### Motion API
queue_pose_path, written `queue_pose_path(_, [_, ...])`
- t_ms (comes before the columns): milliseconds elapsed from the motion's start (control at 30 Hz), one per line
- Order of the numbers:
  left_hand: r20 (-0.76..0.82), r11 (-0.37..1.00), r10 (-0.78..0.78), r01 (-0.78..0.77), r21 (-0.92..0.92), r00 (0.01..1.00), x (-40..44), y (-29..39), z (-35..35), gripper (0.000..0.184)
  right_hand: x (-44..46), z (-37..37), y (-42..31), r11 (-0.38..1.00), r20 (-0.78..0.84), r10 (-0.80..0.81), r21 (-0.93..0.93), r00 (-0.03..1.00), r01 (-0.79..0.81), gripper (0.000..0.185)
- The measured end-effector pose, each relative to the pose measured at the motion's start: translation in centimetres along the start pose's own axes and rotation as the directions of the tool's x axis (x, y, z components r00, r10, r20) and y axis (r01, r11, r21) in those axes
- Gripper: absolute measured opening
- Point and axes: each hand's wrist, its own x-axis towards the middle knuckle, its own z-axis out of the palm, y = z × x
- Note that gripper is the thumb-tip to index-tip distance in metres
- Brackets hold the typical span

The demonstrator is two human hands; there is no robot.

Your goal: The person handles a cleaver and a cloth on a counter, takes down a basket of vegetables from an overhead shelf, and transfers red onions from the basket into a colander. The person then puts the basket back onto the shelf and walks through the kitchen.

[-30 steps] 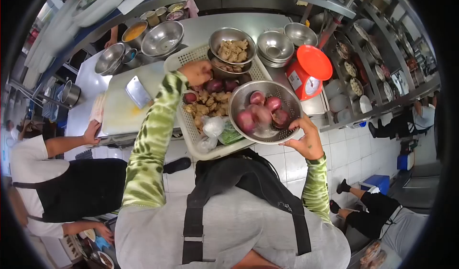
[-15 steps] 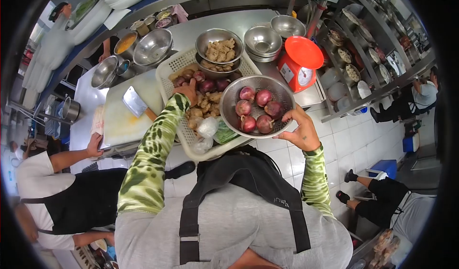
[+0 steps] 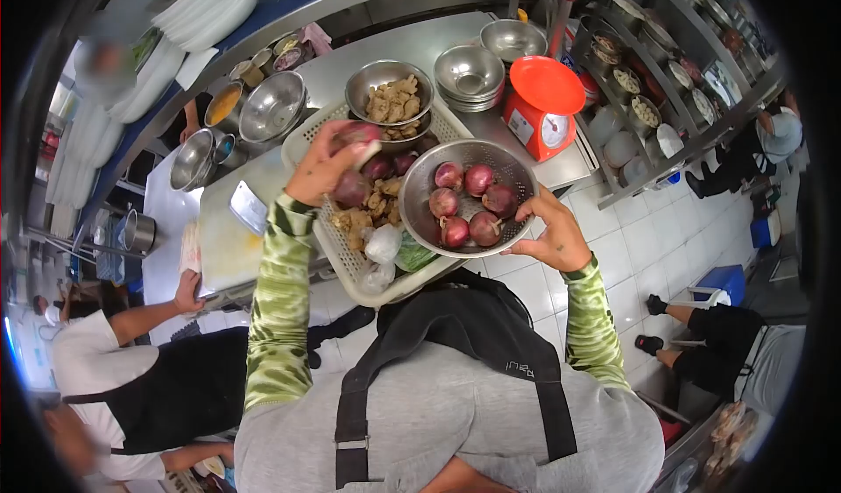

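My left hand (image 3: 322,167) is raised over a cream plastic crate (image 3: 353,288), fingers closed around a red onion (image 3: 357,134). A second red onion (image 3: 351,189) shows just below that hand; whether it is held too, I cannot tell. Gripped at its right rim by my right hand (image 3: 559,234), a perforated steel colander (image 3: 515,173) tilts toward me with several red onions (image 3: 444,202) inside. In the crate are more red onions (image 3: 378,167), loose ginger (image 3: 355,223), knotted plastic bags (image 3: 383,244) and a steel bowl (image 3: 353,92) of ginger.
Right of the crate stand stacked steel bowls (image 3: 469,74) and a red weighing scale (image 3: 541,112). On the left, a cleaver (image 3: 248,206) lies on a cutting board (image 3: 223,243). A co-worker's hand (image 3: 187,291) rests by the board. Metal shelving (image 3: 701,116) stands at the right.
My left hand has lifted out of the crate and come up with red onion in it. The colander stays in my right hand, nearly unmoved.
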Motion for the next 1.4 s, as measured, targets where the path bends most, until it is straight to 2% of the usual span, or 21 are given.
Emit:
queue_pose_path(100, [0.065, 0.997, -0.004, 0.010, -0.079, 0.998, -0.2, 0.9, 5.0, 0.053, 0.3, 0.0, -0.3, 0.999, -0.005, -0.034, -0.004, 0.999, 0.034, 0.049])
queue_pose_path(200, [0.127, 0.945, -0.131, 0.086, 0.315, 0.983, -1.6, 3.1, 7.6, 0.043, 0.3, 0.1, -0.5, 1.000, -0.007, -0.009, -0.028, 1.000, 0.009, 0.050])
queue_pose_path(300, [0.173, 0.932, -0.103, 0.034, 0.361, 0.980, -0.3, 3.1, 4.3, 0.030, 0.2, 0.2, 0.0, 0.999, 0.019, 0.027, 0.018, 0.999, -0.028, 0.052])
queue_pose_path(333, [0.097, 0.890, -0.123, 0.067, 0.452, 0.988, 0.1, 3.4, 2.5, 0.025, 0.2, 0.2, 0.0, 0.999, 0.016, 0.036, 0.018, 0.999, -0.037, 0.053])
queue_pose_path(433, [0.261, 0.784, -0.195, -0.010, 0.621, 0.945, 0.8, -2.0, -4.0, 0.023, 0.0, 0.3, -0.1, 0.999, 0.000, 0.036, 0.011, 0.999, -0.036, 0.053])
queue_pose_path(500, [0.168, 0.628, -0.520, 0.241, 0.740, 0.838, 1.3, -1.9, -4.7, 0.022, 0.1, 0.3, -0.2, 1.000, -0.015, 0.004, -0.006, 1.000, -0.004, 0.051])
queue_pose_path(533, [0.164, 0.554, -0.289, 0.025, 0.832, 0.943, 2.9, -7.7, -8.7, 0.024, 0.2, 0.3, -0.3, 1.000, -0.012, 0.005, 0.000, 1.000, -0.005, 0.051])
queue_pose_path(633, [0.011, 0.359, -0.199, 0.062, 0.931, 0.980, 6.0, -11.8, -11.2, 0.045, 0.4, 0.1, -0.5, 0.995, 0.053, 0.098, 0.023, 0.994, -0.099, 0.050])
queue_pose_path(700, [-0.143, -0.004, -0.116, 0.143, 0.990, 0.983, 5.0, -13.3, -7.3, 0.059, 0.5, 0.2, -0.3, 0.997, 0.039, 0.063, 0.029, 0.997, -0.065, 0.050])
queue_pose_path(767, [-0.249, -0.131, -0.157, 0.230, 0.964, 0.956, 5.3, -13.5, -6.0, 0.071, 0.7, 0.2, -0.3, 0.998, 0.031, 0.052, 0.035, 0.998, -0.053, 0.050])
queue_pose_path(833, [-0.304, -0.035, -0.365, 0.313, 0.949, 0.880, 7.5, -14.0, -7.1, 0.079, 0.5, 0.5, -0.4, 0.996, 0.029, 0.072, 0.044, 0.997, -0.073, 0.051])
queue_pose_path(867, [-0.242, 0.019, -0.368, 0.267, 0.963, 0.898, 7.7, -14.4, -7.9, 0.072, 0.5, 0.6, -0.3, 0.997, 0.034, 0.063, 0.035, 0.997, -0.064, 0.050])
queue_pose_path(967, [0.014, 0.426, -0.227, 0.086, 0.901, 0.974, 8.2, -16.4, -12.5, 0.069, 0.2, 0.5, 0.1, 0.999, 0.010, 0.041, 0.017, 0.999, -0.041, 0.050])
queue_pose_path(1033, [-0.150, 0.581, -0.356, 0.344, 0.737, 0.922, 6.5, -10.0, -9.9, 0.059, 0.4, 0.5, -0.2, 0.999, -0.012, 0.022, 0.029, 1.000, -0.021, 0.051])
queue_pose_path(1067, [-0.203, 0.651, -0.426, 0.455, 0.608, 0.882, 5.2, -5.7, -8.4, 0.055, 0.4, 0.4, -0.2, 0.998, 0.008, 0.044, 0.053, 0.999, -0.044, 0.051])
queue_pose_path(1100, [-0.192, 0.733, -0.505, 0.535, 0.420, 0.842, 4.4, -2.4, -6.8, 0.050, 0.4, 0.3, -0.3, 0.997, 0.004, 0.056, 0.049, 0.998, -0.056, 0.051])
queue_pose_path(1167, [0.028, 0.932, -0.283, 0.268, 0.243, 0.959, 2.9, 1.0, -3.2, 0.050, 0.5, 0.2, -0.3, 0.996, 0.016, 0.073, 0.041, 0.997, -0.074, 0.051])
queue_pose_path(1200, [0.101, 0.984, -0.146, 0.134, 0.118, 0.984, 2.4, 2.2, -1.6, 0.050, 0.4, 0.2, 0.0, 0.998, 0.016, 0.053, 0.045, 0.998, -0.054, 0.051])
queue_pose_path(1300, [0.272, 0.978, -0.205, 0.189, 0.086, 0.940, 1.7, 5.6, 2.6, 0.051, 0.6, 0.3, 0.4, 0.999, 0.030, 0.026, 0.028, 0.999, -0.027, 0.052])
queue_pose_path(1333, [0.213, 0.954, -0.301, 0.297, 0.049, 0.930, 2.0, 6.2, 2.5, 0.052, 0.7, 0.4, 0.5, 0.999, 0.025, 0.036, 0.038, 0.999, -0.037, 0.053])
queue_pose_path(1400, [0.098, 0.912, -0.399, 0.383, 0.144, 0.912, 4.0, 1.4, -2.1, 0.065, 0.4, 0.8, 0.4, 0.997, -0.003, 0.054, 0.058, 0.999, -0.054, 0.053])
